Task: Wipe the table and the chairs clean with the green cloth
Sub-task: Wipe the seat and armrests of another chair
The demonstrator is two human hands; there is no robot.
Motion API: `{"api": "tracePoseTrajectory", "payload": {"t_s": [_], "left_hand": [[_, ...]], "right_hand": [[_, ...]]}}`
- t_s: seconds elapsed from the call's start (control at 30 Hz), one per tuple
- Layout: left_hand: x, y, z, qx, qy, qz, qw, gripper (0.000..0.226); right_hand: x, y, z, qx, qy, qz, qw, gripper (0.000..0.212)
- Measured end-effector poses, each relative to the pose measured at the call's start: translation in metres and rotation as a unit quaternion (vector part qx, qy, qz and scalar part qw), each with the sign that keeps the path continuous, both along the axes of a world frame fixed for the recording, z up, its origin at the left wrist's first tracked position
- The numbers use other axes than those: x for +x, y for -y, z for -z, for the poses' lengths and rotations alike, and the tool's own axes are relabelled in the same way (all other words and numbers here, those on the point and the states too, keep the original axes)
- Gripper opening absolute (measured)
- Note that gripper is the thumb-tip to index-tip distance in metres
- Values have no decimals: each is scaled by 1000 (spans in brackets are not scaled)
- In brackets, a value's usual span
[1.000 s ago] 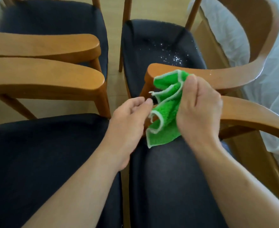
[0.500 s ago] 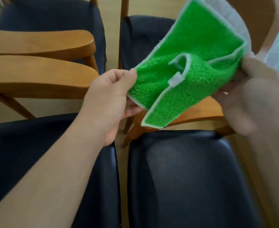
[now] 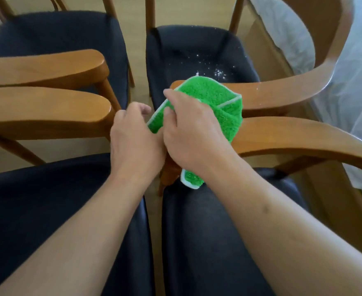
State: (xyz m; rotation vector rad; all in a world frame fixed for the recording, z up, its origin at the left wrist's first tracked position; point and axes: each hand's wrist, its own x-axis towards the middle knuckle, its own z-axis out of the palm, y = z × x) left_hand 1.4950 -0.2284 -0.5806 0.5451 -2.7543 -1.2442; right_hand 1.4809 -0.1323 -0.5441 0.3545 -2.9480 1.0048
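We see no readable writing. Our right hand point(image 3: 194, 133) grips the green cloth point(image 3: 216, 103), now lowered from half a second ago onto the wooden armrest point(image 3: 282, 131); our left hand point(image 3: 136, 139), fingers loosely curled, holds nothing beside it.

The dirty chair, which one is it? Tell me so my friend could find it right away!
Four wooden chairs with dark cushions stand together in two rows. Look at the far row, right side, just beyond the fluffy green cloth that the hands hold. That dark seat cushion is the only one sprinkled with white crumbs.
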Motion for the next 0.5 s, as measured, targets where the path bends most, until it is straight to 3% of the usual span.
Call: {"api": "tracePoseTrajectory", "payload": {"t_s": [0.07, 0.13, 0.3, 0.43, 0.5], "left_hand": [[9, -6, -2, -69, -57, 13, 996, 39], [15, -16, -5, -103, -89, 77, 988, 34], [18, -41, -8, -163, -104, 211, 958, 22], [21, -47, -4, -121, -96, 233, 960, 27], [19, -47, -4, -67, -93, 185, 976, 24]], "right_hand": [[-3, -10, 17, 94, 14, -7, 995, 20], [1, -29, 28, 177, 15, 2, 984, 41], [-11, -88, 37, 271, 57, 73, 958, 64], [-45, -117, 32, 256, 123, 193, 939, 63], [-48, -112, 34, 260, 119, 206, 936, 61]]}}
